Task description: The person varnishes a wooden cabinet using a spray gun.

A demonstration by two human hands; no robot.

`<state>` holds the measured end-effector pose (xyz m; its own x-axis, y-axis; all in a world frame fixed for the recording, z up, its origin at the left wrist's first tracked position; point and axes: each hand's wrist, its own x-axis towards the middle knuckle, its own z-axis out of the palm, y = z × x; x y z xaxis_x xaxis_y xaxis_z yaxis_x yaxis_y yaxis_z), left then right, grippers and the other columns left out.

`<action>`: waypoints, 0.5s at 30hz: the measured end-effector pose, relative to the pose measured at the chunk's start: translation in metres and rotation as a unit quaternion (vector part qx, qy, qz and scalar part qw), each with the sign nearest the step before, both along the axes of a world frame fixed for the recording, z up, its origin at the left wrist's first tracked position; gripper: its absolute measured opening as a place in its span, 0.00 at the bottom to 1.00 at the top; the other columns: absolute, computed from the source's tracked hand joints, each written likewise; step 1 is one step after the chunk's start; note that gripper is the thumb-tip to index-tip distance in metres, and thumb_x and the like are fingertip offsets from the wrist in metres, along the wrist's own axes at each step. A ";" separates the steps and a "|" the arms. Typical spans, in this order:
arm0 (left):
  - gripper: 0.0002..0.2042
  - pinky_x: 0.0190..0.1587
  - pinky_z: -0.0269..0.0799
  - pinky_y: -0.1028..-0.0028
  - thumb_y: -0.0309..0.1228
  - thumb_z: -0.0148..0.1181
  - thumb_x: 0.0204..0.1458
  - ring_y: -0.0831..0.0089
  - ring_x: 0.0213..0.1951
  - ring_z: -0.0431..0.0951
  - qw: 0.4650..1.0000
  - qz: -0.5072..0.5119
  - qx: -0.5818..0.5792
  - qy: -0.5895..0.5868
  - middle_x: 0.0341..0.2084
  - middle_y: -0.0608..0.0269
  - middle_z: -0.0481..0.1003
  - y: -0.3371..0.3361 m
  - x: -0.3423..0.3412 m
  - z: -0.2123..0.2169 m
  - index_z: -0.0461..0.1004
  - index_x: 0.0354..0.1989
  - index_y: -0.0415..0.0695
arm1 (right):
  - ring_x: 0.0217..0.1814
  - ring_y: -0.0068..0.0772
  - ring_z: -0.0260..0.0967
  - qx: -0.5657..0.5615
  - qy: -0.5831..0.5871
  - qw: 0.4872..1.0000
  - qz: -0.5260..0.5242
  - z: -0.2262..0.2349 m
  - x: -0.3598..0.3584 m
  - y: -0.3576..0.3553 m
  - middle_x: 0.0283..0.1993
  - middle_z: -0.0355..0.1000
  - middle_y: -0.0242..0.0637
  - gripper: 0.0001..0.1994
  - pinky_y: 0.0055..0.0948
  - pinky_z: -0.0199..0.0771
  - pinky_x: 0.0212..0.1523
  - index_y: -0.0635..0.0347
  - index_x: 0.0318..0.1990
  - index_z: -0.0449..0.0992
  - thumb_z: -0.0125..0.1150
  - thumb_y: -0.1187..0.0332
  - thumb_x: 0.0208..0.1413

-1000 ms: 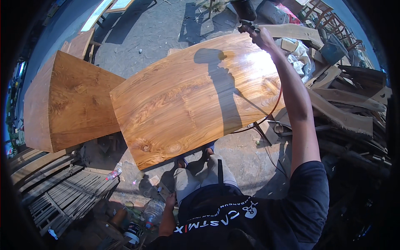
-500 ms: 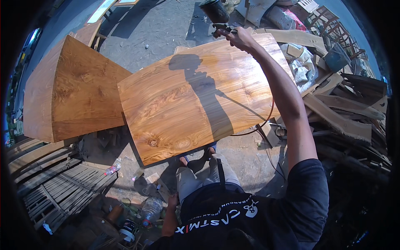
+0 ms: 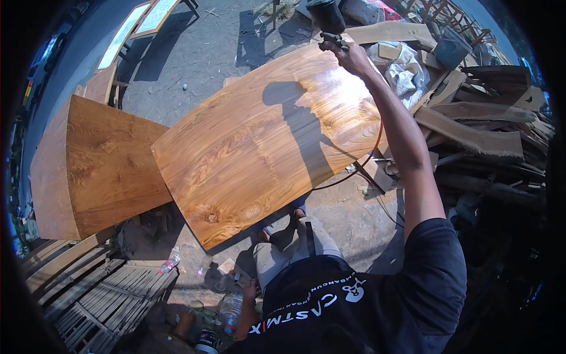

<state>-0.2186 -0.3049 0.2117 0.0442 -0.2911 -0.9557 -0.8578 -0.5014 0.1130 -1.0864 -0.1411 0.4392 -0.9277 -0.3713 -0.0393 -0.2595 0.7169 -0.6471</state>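
My right hand (image 3: 354,58) is closed around a spray gun (image 3: 334,42) with a dark cup on top, held out over the far right part of a wooden panel (image 3: 236,159). The panel has a brown grain and a wet-looking shine, brightest near the gun. A thin reddish hose (image 3: 375,147) curves down past my right forearm. My arm and the gun cast a shadow across the panel. Low beside my left thigh hangs my left hand (image 3: 250,289); its fingers are too small and dark to make out.
A second brown wooden piece (image 3: 112,171) stands at the left. Wood offcuts (image 3: 471,130) and a white sack (image 3: 407,74) are heaped at the right. Bamboo slats (image 3: 112,301), a small bottle (image 3: 171,260) and a large clear bottle (image 3: 230,312) lie at the lower left.
The view has shifted, so the scene sits differently in it. My right hand still grips the spray gun over the panel's far right part; my left arm remains low.
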 end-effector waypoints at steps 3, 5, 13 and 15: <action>0.23 0.48 0.74 0.59 0.50 0.52 0.64 0.60 0.47 0.78 0.999 -0.035 0.030 0.003 0.48 0.57 0.78 -0.006 -0.009 0.004 0.75 0.56 0.43 | 0.45 0.58 0.78 0.000 0.065 0.997 -0.052 -0.030 -0.048 0.055 0.39 0.80 0.58 0.32 0.48 0.73 0.47 0.57 0.51 0.83 0.63 0.36 0.57; 0.26 0.52 0.73 0.57 0.52 0.51 0.64 0.58 0.51 0.77 0.998 -0.040 0.039 -0.006 0.53 0.55 0.78 -0.005 -0.010 0.006 0.74 0.59 0.44 | 0.46 0.60 0.78 0.001 0.089 0.993 -0.077 -0.029 -0.059 0.070 0.40 0.80 0.60 0.33 0.49 0.74 0.47 0.60 0.49 0.83 0.62 0.35 0.57; 0.21 0.45 0.75 0.59 0.47 0.51 0.66 0.61 0.47 0.82 0.997 -0.067 0.023 -0.028 0.50 0.59 0.80 -0.011 -0.021 0.006 0.73 0.58 0.45 | 0.33 0.45 0.79 0.047 0.141 0.976 -0.161 -0.023 -0.094 0.135 0.27 0.79 0.45 0.35 0.43 0.75 0.39 0.57 0.41 0.85 0.56 0.29 0.56; 0.22 0.46 0.75 0.58 0.48 0.51 0.67 0.61 0.48 0.82 0.997 -0.067 0.026 -0.029 0.51 0.59 0.80 -0.012 -0.024 0.005 0.72 0.59 0.45 | 0.34 0.46 0.79 0.097 0.126 0.970 -0.183 -0.027 -0.098 0.157 0.27 0.79 0.44 0.36 0.44 0.74 0.39 0.57 0.37 0.85 0.55 0.27 0.55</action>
<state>-0.2422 -0.3166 0.2167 0.0644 -0.2488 -0.9664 -0.9221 -0.3852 0.0377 -1.1841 0.0159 0.4126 -0.9851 -0.0231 0.1702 -0.0968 0.8931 -0.4394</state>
